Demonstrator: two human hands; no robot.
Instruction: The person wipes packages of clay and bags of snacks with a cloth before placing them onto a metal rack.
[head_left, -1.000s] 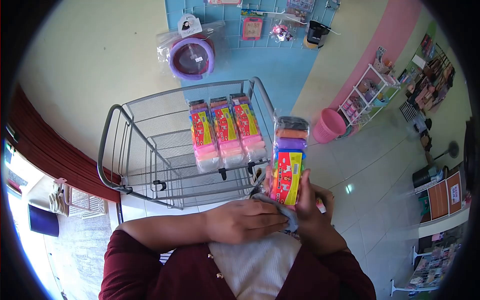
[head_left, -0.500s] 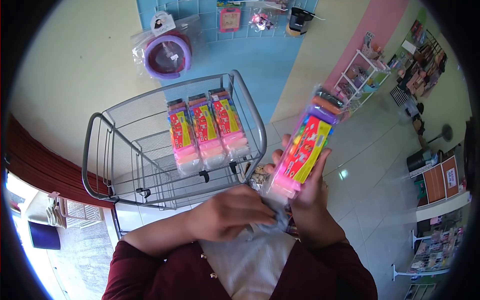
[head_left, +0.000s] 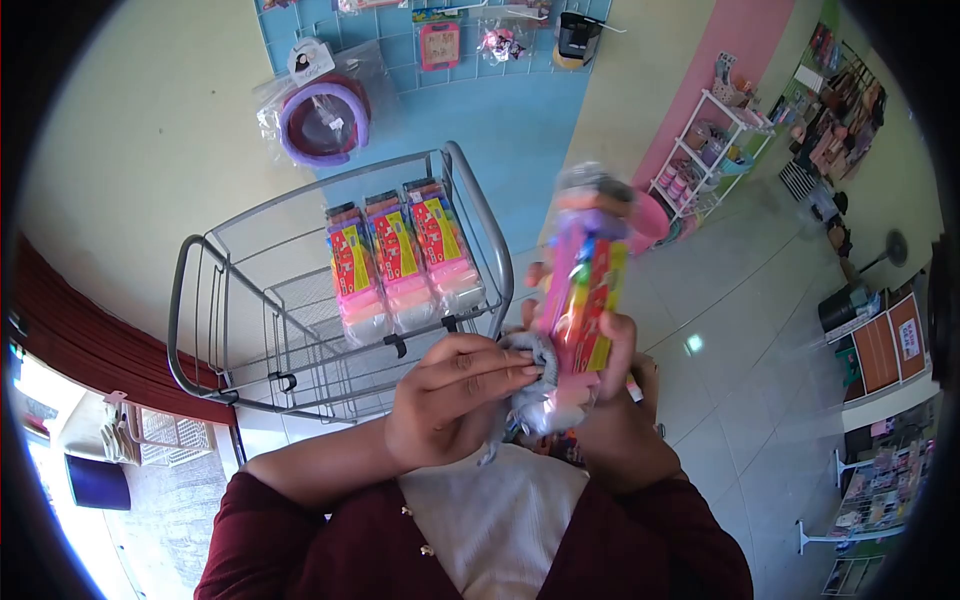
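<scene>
My right hand point(head_left: 617, 350) is wrapped round a clear-wrapped pack of modelling clay point(head_left: 582, 285) with coloured sticks and a red and yellow label, held up and slightly blurred by motion. A grey cloth point(head_left: 535, 352) is gripped in my left hand point(head_left: 450, 395), its fingers pressed together at the lower left side of the pack. Three similar packs point(head_left: 392, 260) lie side by side in the upper tray of a grey wire cart point(head_left: 190, 320), to the left of my hands.
Headbands point(head_left: 325, 125) in plastic bags hang on the blue wall grid above the cart. A white shelf rack point(head_left: 705, 160) and a pink tub point(head_left: 650, 222) stand beyond my right hand. Tiled floor point(head_left: 720, 350) stretches right. A dark red curtain point(head_left: 90, 340) hangs left.
The pack in my right hand has turned more upright and moved slightly left, showing its side. My left hand has brought the grey cloth up against the pack's lower part.
</scene>
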